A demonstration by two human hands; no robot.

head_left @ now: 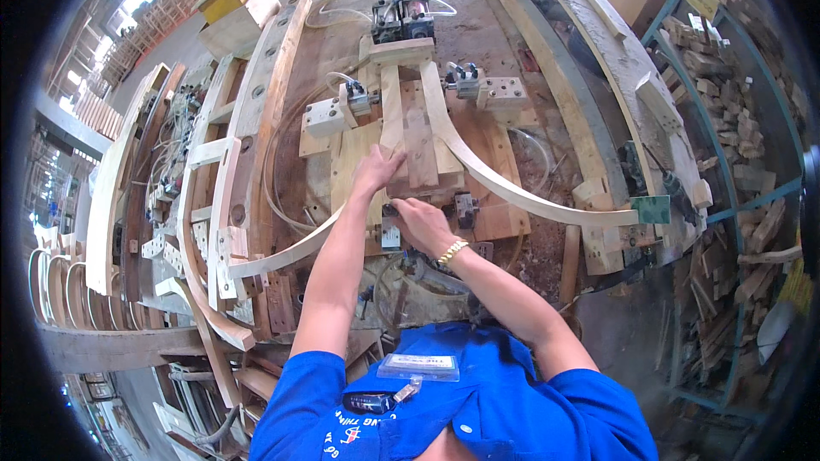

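Observation:
Two curved pale wooden pieces sit in a clamping jig on the round worn workbench [478,43]. One curved piece [290,248] sweeps to the lower left, the other [521,196] to the right. My left hand [376,169] rests with spread fingers on the left piece near the jig's middle block [420,149]. My right hand [420,220] lies lower, fingers on the jig's front edge by a small metal clamp [465,207]. A gold watch is on that wrist. Neither hand grips anything.
Pneumatic clamps [346,107] [483,85] and a valve block [401,17] with hoses sit on the bench. Stacked curved wooden parts [213,162] lie at the left, a long curved beam [589,60] at the right, and a rack of wood offcuts [726,94] far right.

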